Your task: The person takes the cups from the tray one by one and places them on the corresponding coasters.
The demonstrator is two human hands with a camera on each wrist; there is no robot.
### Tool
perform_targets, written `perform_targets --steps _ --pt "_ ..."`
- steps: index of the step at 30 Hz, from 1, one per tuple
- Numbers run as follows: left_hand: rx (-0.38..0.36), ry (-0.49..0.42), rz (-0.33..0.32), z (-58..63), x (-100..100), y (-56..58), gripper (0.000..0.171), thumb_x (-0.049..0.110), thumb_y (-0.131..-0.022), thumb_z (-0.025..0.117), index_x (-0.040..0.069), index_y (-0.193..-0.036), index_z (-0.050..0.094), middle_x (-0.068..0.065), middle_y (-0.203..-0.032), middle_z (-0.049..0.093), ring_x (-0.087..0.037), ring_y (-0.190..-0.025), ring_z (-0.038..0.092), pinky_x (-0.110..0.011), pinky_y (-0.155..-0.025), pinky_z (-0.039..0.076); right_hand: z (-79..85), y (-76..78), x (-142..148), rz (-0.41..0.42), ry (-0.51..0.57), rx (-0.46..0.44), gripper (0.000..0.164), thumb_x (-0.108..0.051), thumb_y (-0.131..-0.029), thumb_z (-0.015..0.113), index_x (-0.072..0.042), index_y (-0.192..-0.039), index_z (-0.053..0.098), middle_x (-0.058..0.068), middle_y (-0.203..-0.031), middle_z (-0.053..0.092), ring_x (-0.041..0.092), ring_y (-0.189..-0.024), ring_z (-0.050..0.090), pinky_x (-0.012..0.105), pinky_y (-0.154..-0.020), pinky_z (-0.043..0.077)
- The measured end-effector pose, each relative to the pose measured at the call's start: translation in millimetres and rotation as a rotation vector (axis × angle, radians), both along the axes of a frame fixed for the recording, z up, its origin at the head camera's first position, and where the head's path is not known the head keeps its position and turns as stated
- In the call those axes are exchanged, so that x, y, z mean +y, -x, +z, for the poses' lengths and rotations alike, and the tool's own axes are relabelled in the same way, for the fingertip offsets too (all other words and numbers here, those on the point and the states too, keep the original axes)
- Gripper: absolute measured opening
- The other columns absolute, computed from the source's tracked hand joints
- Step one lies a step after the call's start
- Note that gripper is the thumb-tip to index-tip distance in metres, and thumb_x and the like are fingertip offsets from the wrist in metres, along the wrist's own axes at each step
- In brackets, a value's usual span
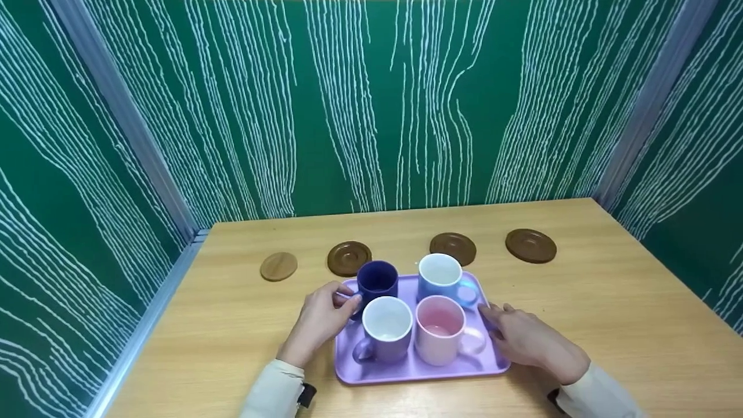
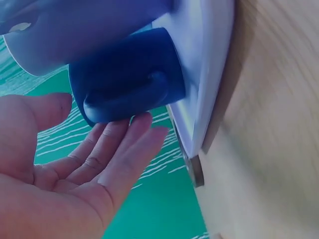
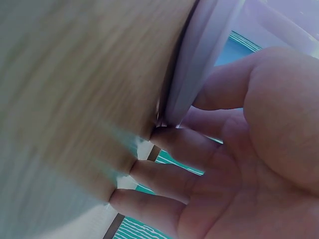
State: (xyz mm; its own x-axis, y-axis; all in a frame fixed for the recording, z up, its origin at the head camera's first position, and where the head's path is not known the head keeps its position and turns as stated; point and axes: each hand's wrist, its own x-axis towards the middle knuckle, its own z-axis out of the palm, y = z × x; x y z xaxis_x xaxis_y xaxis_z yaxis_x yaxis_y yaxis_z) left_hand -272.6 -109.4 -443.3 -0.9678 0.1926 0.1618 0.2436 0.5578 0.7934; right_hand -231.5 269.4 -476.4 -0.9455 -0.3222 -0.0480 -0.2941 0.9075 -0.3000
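A lilac tray [image 1: 426, 374] holds a dark blue mug [image 1: 378, 278], a white-lined purple mug [image 1: 388, 337], a pink mug [image 1: 440, 337] and a light blue mug [image 1: 440, 276]. Beside the dark blue mug's handle is my left hand [image 1: 325, 313]. In the left wrist view, its fingertips [image 2: 142, 119] reach the mug's side while the thumb stands apart. My right hand [image 1: 531, 337] rests at the tray's right edge, thumb by the rim. The right wrist view shows the other fingers [image 3: 164, 177] extended, tips down on the wooden table [image 3: 75, 89].
Behind the tray, a light wooden coaster [image 1: 278, 266] and three dark brown coasters [image 1: 348, 259], [image 1: 453, 248], [image 1: 530, 245] lie in a row across the table. Green panels [image 1: 395, 116] with white wavy lines stand along the table's back and sides.
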Motion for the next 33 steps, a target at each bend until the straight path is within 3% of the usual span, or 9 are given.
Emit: perform_targets --steps 5,11,20,25,33 --pt "-0.006 -0.026 -0.002 -5.3 -1 2.7 0.017 0.024 -0.097 0.072 0.006 -0.096 0.072 -0.002 -0.081 0.073 -0.012 -0.072 0.066 -0.029 -0.064 0.057 -0.4 0.4 -3 -0.014 -0.010 -0.026 0.057 -0.021 -0.101 0.063 0.001 -0.152 0.049 0.039 -0.146 0.049 0.062 -0.133 0.045 0.072 -0.107 0.039" --pt "0.014 -0.022 -0.015 -11.9 -1 7.7 0.016 0.021 -0.098 0.070 0.009 -0.088 0.075 0.004 -0.075 0.067 -0.008 -0.070 0.058 -0.025 -0.063 0.051 -0.2 0.2 -5 -0.013 -0.008 -0.021 0.058 -0.022 -0.100 0.065 0.001 -0.152 0.048 0.042 -0.144 0.048 0.063 -0.130 0.047 0.072 -0.105 0.041" --pt "-0.053 -0.080 -0.074 -15.0 1 11.2 0.021 0.017 -0.103 0.063 0.005 -0.089 0.074 -0.004 -0.082 0.074 -0.008 -0.076 0.063 -0.028 -0.071 0.054 1.2 -0.2 -5 0.006 0.006 0.019 0.055 -0.017 -0.100 0.063 0.002 -0.150 0.051 0.037 -0.145 0.050 0.065 -0.130 0.046 0.073 -0.105 0.040" --pt "-0.051 -0.067 -0.088 -17.9 2 13.0 0.024 0.015 -0.103 0.061 0.008 -0.082 0.070 0.002 -0.078 0.069 -0.009 -0.074 0.060 -0.027 -0.068 0.051 1.2 0.0 -5 -0.006 0.003 -0.009 0.056 -0.016 -0.100 0.063 0.001 -0.151 0.050 0.034 -0.148 0.049 0.064 -0.134 0.043 0.073 -0.107 0.038" --pt "-0.020 -0.066 -0.072 -19.9 4 16.1 0.024 0.013 -0.101 0.063 0.008 -0.078 0.069 0.000 -0.074 0.069 -0.010 -0.072 0.059 -0.026 -0.065 0.050 0.8 0.5 -3 -0.026 0.003 -0.033 0.059 -0.023 -0.100 0.065 0.000 -0.152 0.049 0.034 -0.150 0.048 0.063 -0.136 0.041 0.073 -0.108 0.037"
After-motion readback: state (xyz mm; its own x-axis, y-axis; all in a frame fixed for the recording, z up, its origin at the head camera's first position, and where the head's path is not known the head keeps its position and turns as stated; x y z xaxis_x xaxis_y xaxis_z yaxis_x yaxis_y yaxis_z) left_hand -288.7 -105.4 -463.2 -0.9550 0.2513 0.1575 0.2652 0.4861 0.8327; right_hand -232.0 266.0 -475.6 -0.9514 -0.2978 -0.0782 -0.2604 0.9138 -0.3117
